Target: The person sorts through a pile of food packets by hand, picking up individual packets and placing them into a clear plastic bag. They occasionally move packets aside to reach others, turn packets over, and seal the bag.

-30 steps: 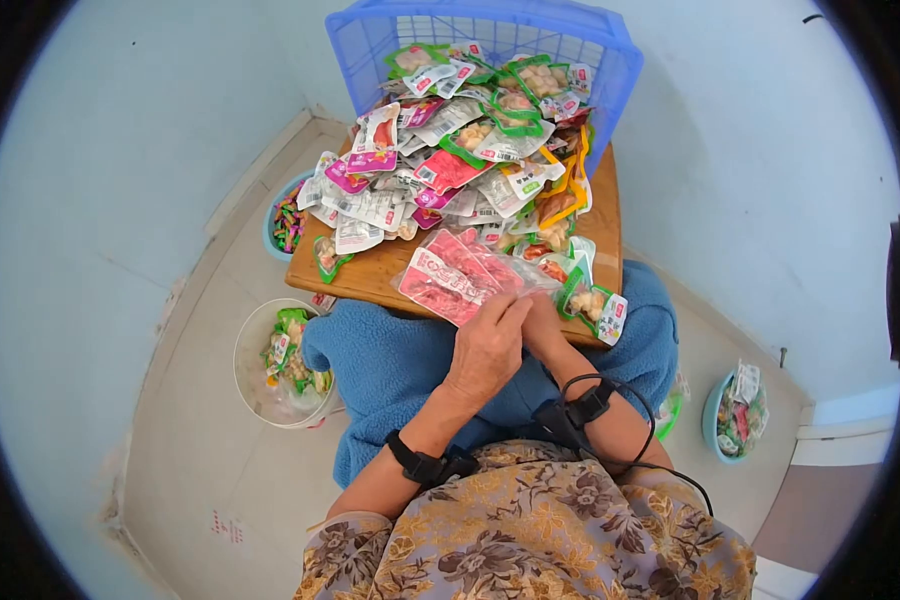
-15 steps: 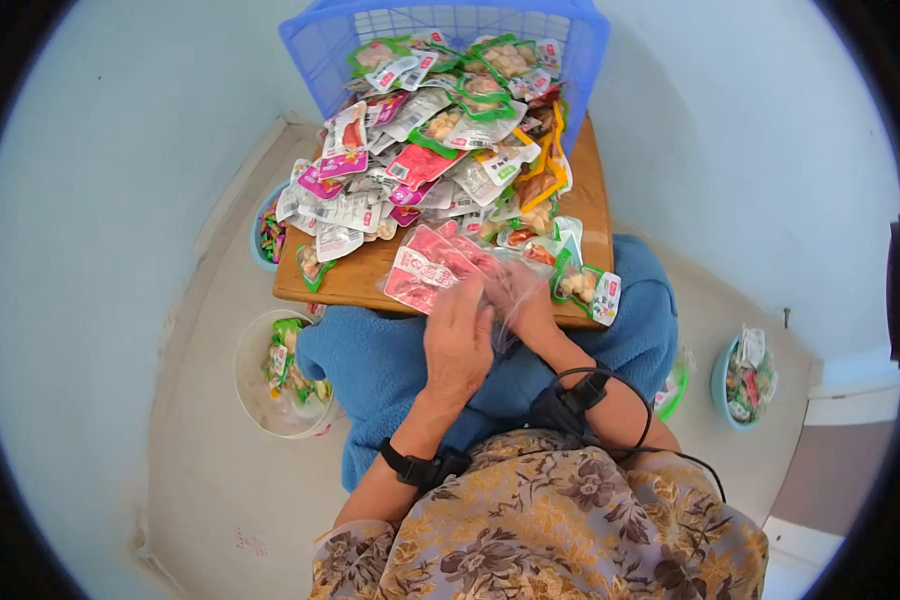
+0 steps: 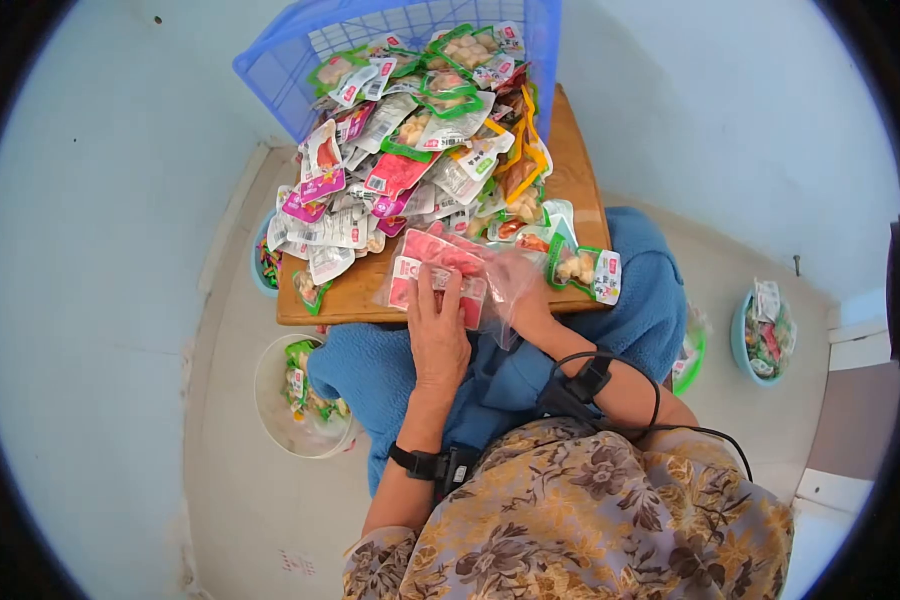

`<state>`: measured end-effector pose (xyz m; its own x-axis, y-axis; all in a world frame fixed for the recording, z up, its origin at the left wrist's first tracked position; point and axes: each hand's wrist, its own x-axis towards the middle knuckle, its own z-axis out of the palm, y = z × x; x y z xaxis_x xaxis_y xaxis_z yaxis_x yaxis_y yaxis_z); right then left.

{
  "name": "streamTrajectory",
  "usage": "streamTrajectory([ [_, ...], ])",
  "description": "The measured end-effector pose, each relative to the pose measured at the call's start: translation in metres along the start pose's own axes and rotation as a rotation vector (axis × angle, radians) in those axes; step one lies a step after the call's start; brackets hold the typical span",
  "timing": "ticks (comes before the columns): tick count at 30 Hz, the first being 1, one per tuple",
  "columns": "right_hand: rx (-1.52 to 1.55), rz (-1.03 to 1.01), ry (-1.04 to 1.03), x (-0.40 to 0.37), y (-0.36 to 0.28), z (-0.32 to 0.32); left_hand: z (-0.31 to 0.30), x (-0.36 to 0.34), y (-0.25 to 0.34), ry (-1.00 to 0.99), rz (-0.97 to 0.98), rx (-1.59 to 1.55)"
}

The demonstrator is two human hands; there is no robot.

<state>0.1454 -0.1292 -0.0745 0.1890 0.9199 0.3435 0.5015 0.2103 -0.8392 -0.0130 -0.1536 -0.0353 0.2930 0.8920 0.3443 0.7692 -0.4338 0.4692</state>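
Note:
A clear plastic bag [image 3: 502, 312] with red and white packets [image 3: 448, 256] inside lies at the front edge of the wooden table. My left hand [image 3: 438, 335] rests on the bag's near side, its fingers apart and extended over a red and white packet. At the bag's right side, my right hand [image 3: 523, 290] is partly covered by the clear plastic, and its fingers are too obscured to make out. A green-edged packet [image 3: 576, 268] lies just right of that hand. Behind the bag rises a heap of mixed snack packets [image 3: 400, 172].
The blue basket [image 3: 280, 65] lies tipped behind the heap on the wooden table [image 3: 575, 170]. On the floor stand a white bucket [image 3: 270, 400] at left, a blue bowl [image 3: 740, 340] at right, and a green-rimmed container [image 3: 692, 365]. Another blue bowl [image 3: 260, 262] is left of the table.
My left hand has moved from the bag's near edge up onto the packets, its fingers flatter. My right hand stays at the bag's right side. The whole view has shifted slightly.

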Motion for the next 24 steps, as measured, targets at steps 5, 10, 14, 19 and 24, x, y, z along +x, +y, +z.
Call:
streamTrajectory([
  [5,0.029,0.191,0.184,0.001,-0.009,0.001,0.006,-0.002,-0.006,-0.011,0.009,0.046],
  [10,-0.086,0.154,0.165,0.012,-0.008,-0.007,0.01,-0.003,-0.007,-0.049,-0.035,0.163],
  [14,-0.019,0.242,0.196,0.017,-0.014,-0.004,0.01,0.0,-0.004,-0.038,-0.043,0.186],
  [19,-0.024,0.22,0.289,0.017,-0.017,-0.001,0.002,0.004,0.001,-0.123,-0.068,0.222],
  [24,0.05,0.252,0.252,0.019,-0.007,0.002,0.005,0.003,0.002,-0.069,-0.085,0.252],
])
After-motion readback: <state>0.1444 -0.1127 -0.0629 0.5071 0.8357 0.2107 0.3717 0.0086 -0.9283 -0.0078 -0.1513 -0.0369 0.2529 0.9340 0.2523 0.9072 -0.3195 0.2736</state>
